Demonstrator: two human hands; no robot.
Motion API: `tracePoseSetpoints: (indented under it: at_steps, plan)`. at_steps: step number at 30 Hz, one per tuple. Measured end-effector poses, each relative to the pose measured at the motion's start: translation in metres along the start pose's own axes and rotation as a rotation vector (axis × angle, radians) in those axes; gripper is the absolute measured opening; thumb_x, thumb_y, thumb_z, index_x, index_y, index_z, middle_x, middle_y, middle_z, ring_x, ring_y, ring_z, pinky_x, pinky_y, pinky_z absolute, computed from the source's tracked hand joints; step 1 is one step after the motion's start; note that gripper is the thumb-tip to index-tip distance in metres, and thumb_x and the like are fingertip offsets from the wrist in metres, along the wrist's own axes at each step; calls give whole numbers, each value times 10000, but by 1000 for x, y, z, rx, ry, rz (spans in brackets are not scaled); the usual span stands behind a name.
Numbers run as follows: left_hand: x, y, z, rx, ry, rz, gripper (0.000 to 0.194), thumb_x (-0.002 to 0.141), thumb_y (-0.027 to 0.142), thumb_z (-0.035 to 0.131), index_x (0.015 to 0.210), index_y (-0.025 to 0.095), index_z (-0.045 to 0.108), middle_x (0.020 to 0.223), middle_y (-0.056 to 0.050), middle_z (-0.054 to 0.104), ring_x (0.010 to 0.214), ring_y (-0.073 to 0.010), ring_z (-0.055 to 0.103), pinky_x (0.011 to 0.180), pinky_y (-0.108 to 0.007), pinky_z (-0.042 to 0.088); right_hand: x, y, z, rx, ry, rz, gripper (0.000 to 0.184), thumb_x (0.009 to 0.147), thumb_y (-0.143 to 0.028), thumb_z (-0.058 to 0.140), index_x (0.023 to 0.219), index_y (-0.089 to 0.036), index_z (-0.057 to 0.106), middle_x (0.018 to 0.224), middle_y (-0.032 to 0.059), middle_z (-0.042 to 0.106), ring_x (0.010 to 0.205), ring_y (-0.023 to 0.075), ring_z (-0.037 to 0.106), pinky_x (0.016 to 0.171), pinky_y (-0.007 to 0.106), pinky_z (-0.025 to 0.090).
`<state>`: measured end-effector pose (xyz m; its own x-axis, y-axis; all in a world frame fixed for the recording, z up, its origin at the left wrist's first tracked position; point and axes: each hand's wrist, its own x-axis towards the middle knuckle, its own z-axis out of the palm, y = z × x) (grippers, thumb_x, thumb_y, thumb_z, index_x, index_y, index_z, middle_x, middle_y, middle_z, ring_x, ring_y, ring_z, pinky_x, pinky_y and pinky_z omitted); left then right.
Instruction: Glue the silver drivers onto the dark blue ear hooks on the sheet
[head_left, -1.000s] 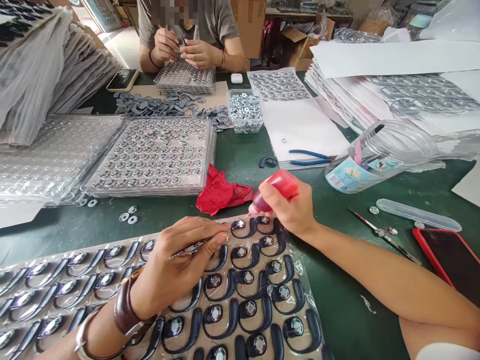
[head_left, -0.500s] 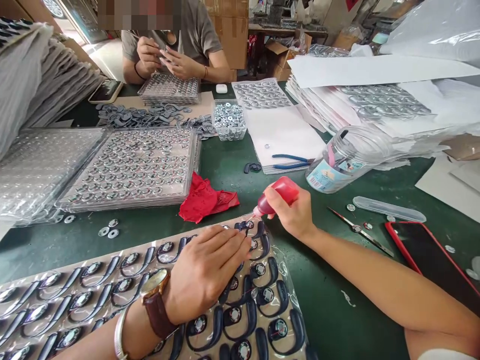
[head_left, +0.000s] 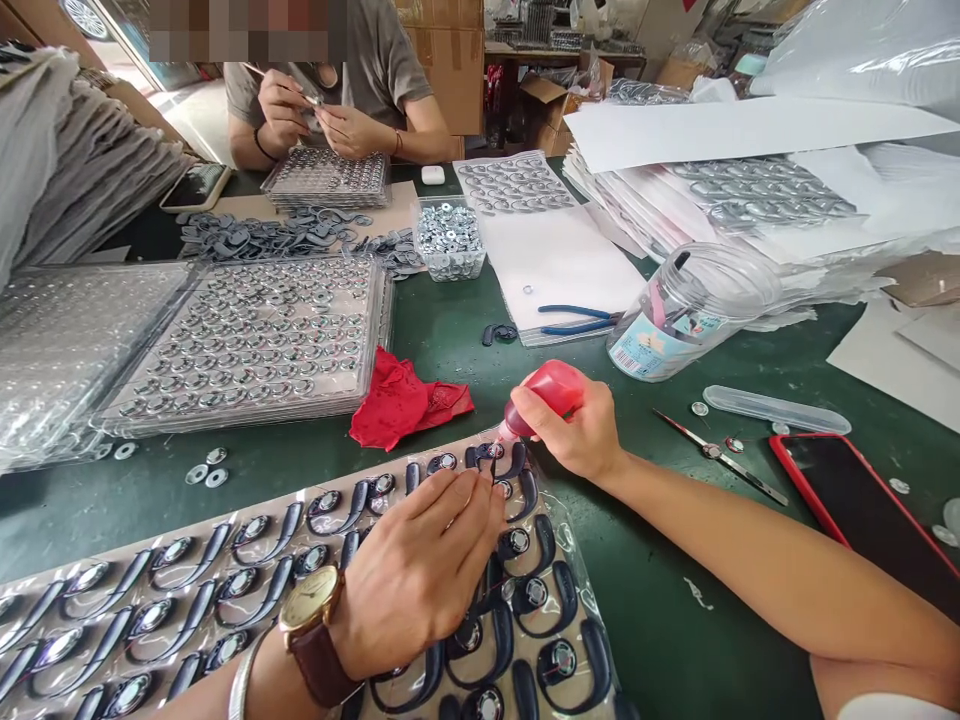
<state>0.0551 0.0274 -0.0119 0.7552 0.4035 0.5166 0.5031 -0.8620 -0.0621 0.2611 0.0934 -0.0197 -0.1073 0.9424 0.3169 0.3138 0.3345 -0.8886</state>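
Note:
My right hand [head_left: 577,425] is wrapped round a small squeeze bottle [head_left: 551,390] of red liquid. The bottle is tilted down to the left, and its narrow nozzle meets a round silver-faced part at the top right corner of the tray. My left hand [head_left: 431,560] is closed low over the tray, fingertips pinched together at that same part. A thin dark tip [head_left: 493,468] sticks out from them; the rest is hidden by the fingers. Rows of black curved hook-shaped pieces [head_left: 566,595], with round silver-faced parts, fill the clear-edged tray [head_left: 551,515].
Behind the tray lie a red cloth [head_left: 401,400], blue-handled pliers [head_left: 577,320] and a clear jar [head_left: 652,335] on its side. Tweezers [head_left: 739,470] and a red-cased phone [head_left: 847,500] are at right. Across the table, a co-worker's hands [head_left: 315,120] work above stacked trays [head_left: 330,185].
The left hand has shifted slightly, its fingers more bunched at the corner part. The bottle has come slightly lower and left. The camera view has moved a little; the co-worker's hands have shifted.

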Motion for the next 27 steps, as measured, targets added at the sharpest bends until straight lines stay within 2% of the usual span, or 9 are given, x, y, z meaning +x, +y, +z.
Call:
tracePoseSetpoints:
  at_steps: [4,11,20,27]
  plan:
    - [3,-1,-2,-8,14,1,287,981,82,410,1065,45,681,1020,-98,750,975,-245,687,914,-393,507,0,-2,0,5,-3,-20,340,924,-382,635,635,-203,643,585,-13,705,536,114,616,666,270,511]
    - [4,-4,-4,-15,5,-2,309,986,79,385,1081,62,679,1045,-88,752,1003,-234,687,920,-382,517,2,-1,-1,-28,67,-13,338,897,-390,671,619,-206,616,545,-39,665,487,98,589,626,248,500]
    - [1,-5,-2,-66,31,-39,328,1003,97,364,1093,66,678,1060,-78,751,1021,-233,681,938,-382,498,4,-2,-3,-41,32,3,401,939,-432,605,598,-220,617,583,-4,698,536,128,601,668,281,514]
    - [4,-11,-5,-141,18,-54,293,1004,117,401,1090,74,677,1050,-72,758,974,-215,706,870,-373,541,3,-1,-4,-49,64,12,410,929,-433,615,576,-226,596,564,4,676,556,149,593,691,323,504]
